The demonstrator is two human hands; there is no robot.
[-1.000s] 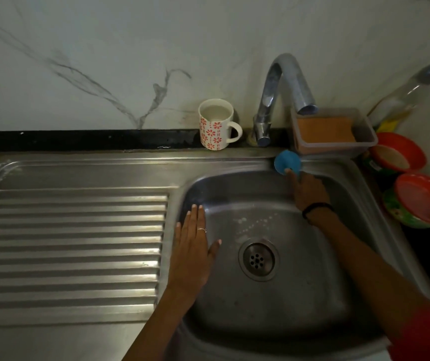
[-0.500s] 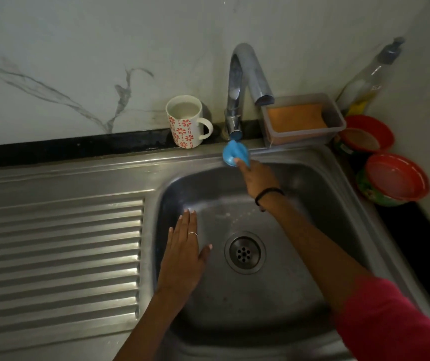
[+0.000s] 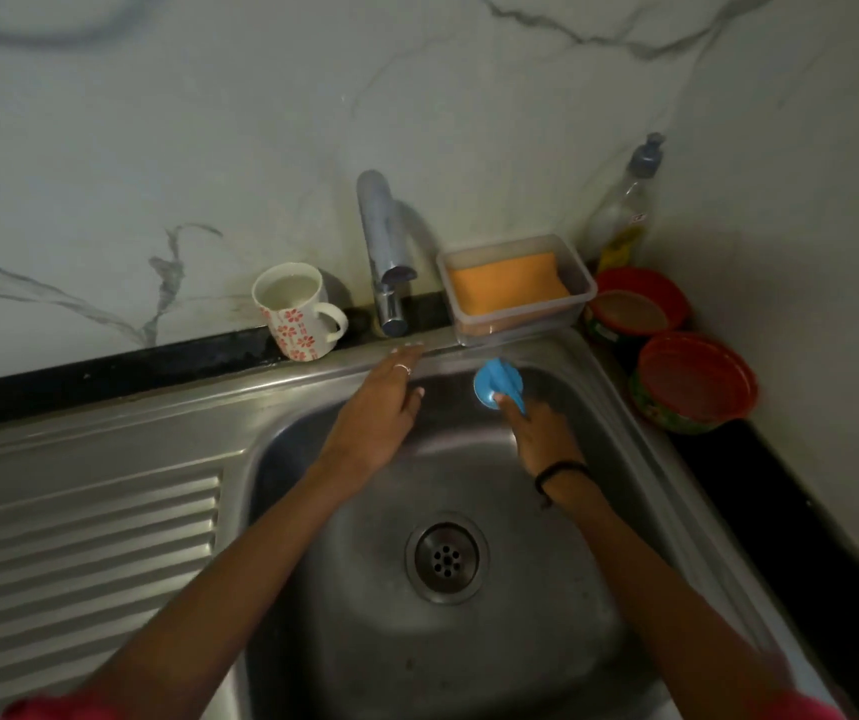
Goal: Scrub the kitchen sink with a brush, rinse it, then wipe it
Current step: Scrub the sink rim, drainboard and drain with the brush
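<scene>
A steel sink [image 3: 640,459] with a round drain [image 3: 446,557] fills the middle of the view. My right hand [image 3: 541,433] grips a small blue brush [image 3: 497,387] and holds it against the sink's back wall, below the clear tub. My left hand [image 3: 380,407] stretches forward with straight fingers, its fingertips on the sink's back rim just below the chrome tap [image 3: 383,241]. No water runs from the tap.
A flowered mug [image 3: 294,314] stands left of the tap. A clear tub with an orange sponge [image 3: 507,283] sits on the back rim. A soap bottle [image 3: 624,210] and two red-lidded bowls [image 3: 692,381] crowd the right corner. The ribbed drainboard [image 3: 79,553] lies left.
My left hand lifted off the sink's left side and reached forward to the back rim near the tap. My right hand carried the brush rightward along the back wall.
</scene>
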